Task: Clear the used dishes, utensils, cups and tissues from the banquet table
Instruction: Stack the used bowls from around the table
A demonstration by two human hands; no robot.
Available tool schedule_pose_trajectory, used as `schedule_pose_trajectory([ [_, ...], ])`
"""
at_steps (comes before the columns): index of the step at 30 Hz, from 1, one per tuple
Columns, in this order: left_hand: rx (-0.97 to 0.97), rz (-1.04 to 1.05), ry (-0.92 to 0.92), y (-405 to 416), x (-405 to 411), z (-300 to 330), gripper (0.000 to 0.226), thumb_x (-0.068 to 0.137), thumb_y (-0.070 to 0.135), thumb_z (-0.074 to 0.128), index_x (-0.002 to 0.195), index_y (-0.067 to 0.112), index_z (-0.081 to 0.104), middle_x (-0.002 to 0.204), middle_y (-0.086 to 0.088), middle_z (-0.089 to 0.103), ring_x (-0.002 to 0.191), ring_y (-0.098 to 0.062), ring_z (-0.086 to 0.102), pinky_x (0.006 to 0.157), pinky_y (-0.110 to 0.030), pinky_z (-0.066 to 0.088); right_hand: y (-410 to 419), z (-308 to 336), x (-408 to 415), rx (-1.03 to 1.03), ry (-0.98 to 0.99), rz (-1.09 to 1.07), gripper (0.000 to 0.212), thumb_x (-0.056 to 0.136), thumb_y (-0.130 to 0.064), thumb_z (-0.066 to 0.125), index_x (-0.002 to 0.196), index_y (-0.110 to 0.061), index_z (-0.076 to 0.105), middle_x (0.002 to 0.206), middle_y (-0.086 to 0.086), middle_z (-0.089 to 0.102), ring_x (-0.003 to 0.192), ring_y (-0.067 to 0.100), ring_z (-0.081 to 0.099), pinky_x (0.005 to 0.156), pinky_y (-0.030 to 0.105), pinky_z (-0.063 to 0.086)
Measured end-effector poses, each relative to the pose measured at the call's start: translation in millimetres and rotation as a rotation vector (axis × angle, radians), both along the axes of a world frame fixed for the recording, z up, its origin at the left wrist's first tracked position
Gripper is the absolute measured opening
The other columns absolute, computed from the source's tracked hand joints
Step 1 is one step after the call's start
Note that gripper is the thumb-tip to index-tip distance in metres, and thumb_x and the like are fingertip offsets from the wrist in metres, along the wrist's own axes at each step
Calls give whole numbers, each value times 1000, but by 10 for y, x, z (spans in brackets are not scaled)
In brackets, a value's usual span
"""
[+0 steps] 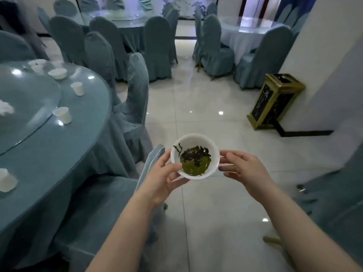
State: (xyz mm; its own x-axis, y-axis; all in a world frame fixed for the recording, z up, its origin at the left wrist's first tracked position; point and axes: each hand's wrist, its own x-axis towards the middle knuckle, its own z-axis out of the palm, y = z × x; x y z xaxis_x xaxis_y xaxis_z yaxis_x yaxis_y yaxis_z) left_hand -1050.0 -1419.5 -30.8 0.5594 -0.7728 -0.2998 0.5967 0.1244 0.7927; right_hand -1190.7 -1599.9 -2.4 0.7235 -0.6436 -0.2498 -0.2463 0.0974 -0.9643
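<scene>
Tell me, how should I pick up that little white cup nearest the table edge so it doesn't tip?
Come straight down from above and pinch the cup around its side walls, just under the rim. It stands upright with its open mouth up and shows no handle, so the round sides are the only hold. It looks light, so grip gently.

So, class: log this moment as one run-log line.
left hand: holds cup | right hand: holds cup | contents: tea leaves, liquid | position: over floor, off table | bin: ahead

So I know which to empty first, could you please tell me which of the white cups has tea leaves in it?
The cup held between the left hand and right hand, over the floor. It holds dark leaves and greenish liquid; the cups on the table show none.
</scene>
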Motion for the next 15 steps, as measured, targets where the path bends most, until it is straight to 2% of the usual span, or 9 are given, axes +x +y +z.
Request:
schedule_pose_trajectory([
  [2,9,19,45,-389,-108,-37,62,74,-1,60,132,20,52,109,-10,68,80,-18,71,69,-33,58,-421,-57,-239,21,12,-66,19,97,-22,52,104,-17,69,94,3,74,78,16,71,69,25,56],
  [5,16,82,99,-877,-133,-71,50,85,-3,53,130,18,54,118,-12,65,85,-22,69,69,-33,59,-967,-134,-444,37,43,-116,18,97,-22,52,102,-18,69,94,1,75,83,17,72,70,24,53],
  [7,4,106,94,-1132,-33,-68,49,83,1,55,129,18,55,117,-12,64,87,-23,68,73,-36,60,-1295,-189,-431,50,51,-133,19,97,-22,52,102,-17,69,94,0,75,86,18,72,70,24,53],
  [11,-4,115,77,-1574,297,-44,52,76,11,60,127,19,56,121,-16,62,102,-30,62,85,-46,56,-1842,-305,-135,94,57,-153,19,98,-18,51,102,-13,69,96,5,74,86,20,72,75,27,56],
  [13,-5,169,79,-1878,519,-96,48,79,10,58,127,19,56,125,-17,60,107,-31,60,87,-46,55,-2155,-360,115,102,81,-126,18,98,-18,51,102,-12,68,97,7,73,86,20,71,76,27,55],
  [15,-15,222,75,-2250,800,-149,43,84,8,55,126,20,57,124,-16,61,103,-29,62,85,-43,56,-2520,-377,420,87,98,-94,18,97,-18,51,102,-13,68,98,6,73,88,20,71,76,27,54],
])
